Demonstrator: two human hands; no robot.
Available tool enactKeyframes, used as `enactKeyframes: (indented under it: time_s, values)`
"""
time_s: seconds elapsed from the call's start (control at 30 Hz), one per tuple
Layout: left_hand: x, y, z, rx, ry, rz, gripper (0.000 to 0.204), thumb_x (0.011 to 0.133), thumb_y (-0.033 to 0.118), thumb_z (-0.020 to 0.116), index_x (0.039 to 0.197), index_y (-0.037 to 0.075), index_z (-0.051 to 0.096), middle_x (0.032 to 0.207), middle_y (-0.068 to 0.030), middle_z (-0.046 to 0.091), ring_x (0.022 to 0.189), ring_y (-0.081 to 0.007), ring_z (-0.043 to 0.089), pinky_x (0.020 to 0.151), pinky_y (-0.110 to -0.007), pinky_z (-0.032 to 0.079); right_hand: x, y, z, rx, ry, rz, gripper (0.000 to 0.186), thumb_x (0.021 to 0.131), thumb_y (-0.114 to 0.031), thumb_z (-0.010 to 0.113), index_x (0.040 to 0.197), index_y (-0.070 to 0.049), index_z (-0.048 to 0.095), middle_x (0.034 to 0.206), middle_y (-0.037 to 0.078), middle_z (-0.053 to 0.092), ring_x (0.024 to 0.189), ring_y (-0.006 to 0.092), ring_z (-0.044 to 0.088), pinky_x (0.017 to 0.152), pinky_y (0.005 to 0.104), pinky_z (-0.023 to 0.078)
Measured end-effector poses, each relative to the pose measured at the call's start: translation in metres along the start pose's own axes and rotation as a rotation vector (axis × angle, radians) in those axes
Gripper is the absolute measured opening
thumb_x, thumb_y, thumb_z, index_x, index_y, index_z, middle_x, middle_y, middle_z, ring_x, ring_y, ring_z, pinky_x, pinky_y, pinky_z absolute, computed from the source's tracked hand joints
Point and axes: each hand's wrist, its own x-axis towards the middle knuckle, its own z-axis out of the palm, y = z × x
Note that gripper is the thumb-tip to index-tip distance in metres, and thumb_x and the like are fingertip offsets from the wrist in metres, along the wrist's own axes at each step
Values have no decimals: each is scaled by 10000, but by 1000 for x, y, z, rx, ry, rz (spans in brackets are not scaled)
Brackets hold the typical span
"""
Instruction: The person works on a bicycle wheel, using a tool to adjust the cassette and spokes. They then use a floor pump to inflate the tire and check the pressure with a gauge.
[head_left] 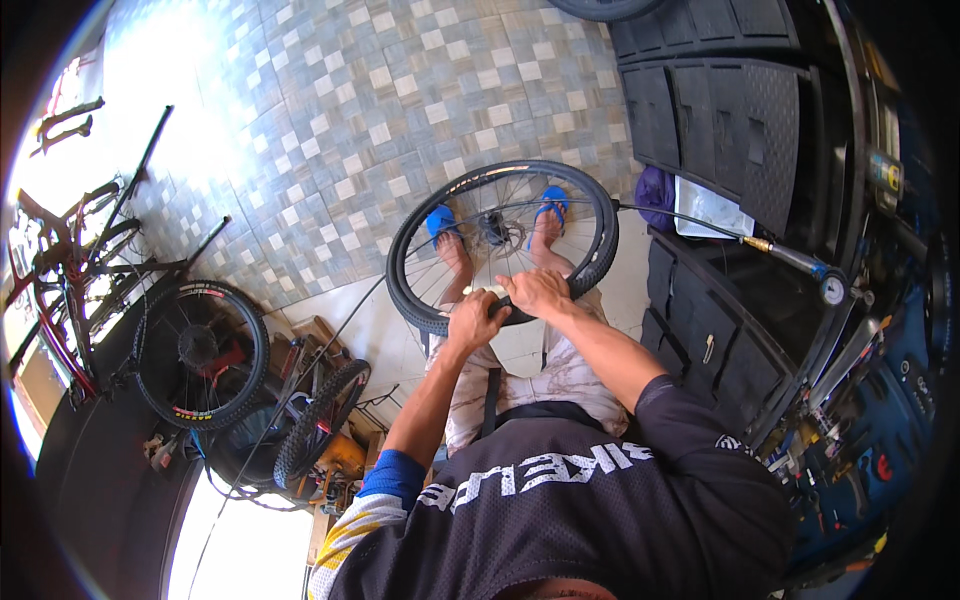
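A bicycle wheel (597, 270) with a black knobbly tyre stands in front of my legs, its hub (494, 226) and spokes showing. Both my hands are at the near side of the tyre. My left hand (478, 322) is closed over it, fingers curled round the edge. Just to the right, my right hand (538, 292) grips the same tyre, thumb toward the left hand. Beneath the palms, the tyre and rim are hidden. A thin black hose runs from an inflator with a round gauge (833, 290) to the wheel's right edge; how it ends there I cannot tell.
Black drawer cabinets (730, 330) line the right side, with a clear plastic bag (708, 207) and a purple bundle (655, 197) between them. Hand tools (845, 480) lie at lower right. Another bicycle wheel (250, 385), a loose tyre (300, 430) and a red frame (70, 290) stand at left.
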Motion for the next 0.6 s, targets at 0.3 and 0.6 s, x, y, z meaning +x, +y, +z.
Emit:
enactKeyframes:
  time_s: [0.3, 0.6]
  values:
    - [70, 15, -11, 231, 75, -433, 553, 977, 475, 536, 784, 10, 766, 820, -278, 716, 799, -454, 718, 742, -524, 575, 44, -6, -22, -55, -111, 89, 562, 1017, -466, 463, 896, -21, 783, 933, 252, 742, 944, 412, 727, 834, 504, 566]
    - [134, 3, -42, 171, 87, -511, 488, 981, 431, 527, 1058, -20, 697, 985, -318, 706, 901, -482, 702, 823, -550, 565, 105, -13, -52, -8, -45, 28, 636, 1040, -514, 381, 895, -51, 792, 928, 266, 734, 919, 440, 724, 821, 533, 562]
